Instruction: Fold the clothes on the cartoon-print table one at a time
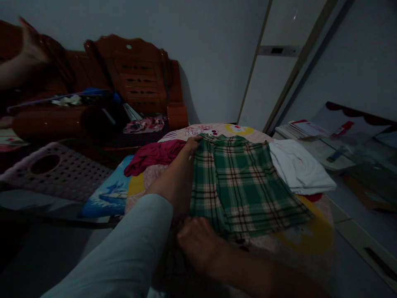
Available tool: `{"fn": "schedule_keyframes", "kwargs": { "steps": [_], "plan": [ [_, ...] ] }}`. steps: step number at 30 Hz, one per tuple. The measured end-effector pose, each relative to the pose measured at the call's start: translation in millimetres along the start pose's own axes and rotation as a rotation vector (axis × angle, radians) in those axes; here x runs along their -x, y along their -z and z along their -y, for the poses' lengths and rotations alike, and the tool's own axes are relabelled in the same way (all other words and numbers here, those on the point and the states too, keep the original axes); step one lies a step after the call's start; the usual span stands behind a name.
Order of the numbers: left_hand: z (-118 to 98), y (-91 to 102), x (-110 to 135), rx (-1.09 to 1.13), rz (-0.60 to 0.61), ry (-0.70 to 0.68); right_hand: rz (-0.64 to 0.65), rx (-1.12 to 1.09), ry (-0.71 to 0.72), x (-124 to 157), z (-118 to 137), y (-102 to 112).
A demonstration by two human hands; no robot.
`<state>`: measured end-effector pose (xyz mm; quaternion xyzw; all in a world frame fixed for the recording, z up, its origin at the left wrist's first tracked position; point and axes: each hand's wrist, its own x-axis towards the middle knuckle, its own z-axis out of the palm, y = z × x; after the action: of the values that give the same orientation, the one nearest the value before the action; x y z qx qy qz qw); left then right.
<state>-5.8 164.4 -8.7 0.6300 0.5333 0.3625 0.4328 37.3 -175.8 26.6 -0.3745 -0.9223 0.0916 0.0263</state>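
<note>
A green plaid garment (pixel 242 182) lies spread on a round table with a patterned cloth (pixel 260 244). It is narrower at its far edge and widens towards me. My left hand (pixel 192 143), at the end of a pale blue sleeve, is closed on the garment's far left corner. Near its bottom left corner my right hand (pixel 200 242) is curled, fingers tucked under and gripping the cloth edge. Left of the garment is a crumpled dark pink cloth (pixel 155 155). A folded white garment (pixel 299 165) lies along its right side.
A wooden bench (pixel 133 78) with cloths on it stands behind left. Another person's hand (pixel 31 47) reaches in there. A woven plastic basket (pixel 62 169) and a blue printed cushion or bag (pixel 108 192) are at left. At right is a glass-topped cabinet (pixel 369 165) with papers (pixel 305 128).
</note>
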Motion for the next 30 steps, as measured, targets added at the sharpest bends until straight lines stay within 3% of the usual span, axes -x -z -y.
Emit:
{"fn": "schedule_keyframes", "kwargs": {
  "steps": [5,10,14,18,20,23,27,30],
  "plan": [
    [9,20.3,-4,-0.055,-0.047,0.018,-0.020,-0.048,0.068,-7,6,7],
    [20,25.7,2,-0.248,-0.052,-0.003,-0.102,0.018,0.120,-5,3,-18],
    [12,24.0,12,-0.370,-0.092,-0.067,-0.121,0.033,0.113,2,2,-25],
    [-2,15.4,30,-0.560,-0.118,-0.224,-0.065,-0.028,-0.006,16,0,-10],
    [-3,5.8,43,-0.698,-0.028,-0.317,-0.059,-0.050,-0.047,26,-7,-4],
    [4,-11.7,64,-0.806,0.150,-0.350,-0.095,-0.039,-0.145,42,-28,-5],
    [12,-23.8,80,-0.861,0.177,-0.387,-0.265,-0.049,-0.354,69,-69,-12],
    [3,-21.5,83,-0.885,0.217,-0.352,-0.470,-0.062,-0.562,104,-105,-16]
  ]
}}
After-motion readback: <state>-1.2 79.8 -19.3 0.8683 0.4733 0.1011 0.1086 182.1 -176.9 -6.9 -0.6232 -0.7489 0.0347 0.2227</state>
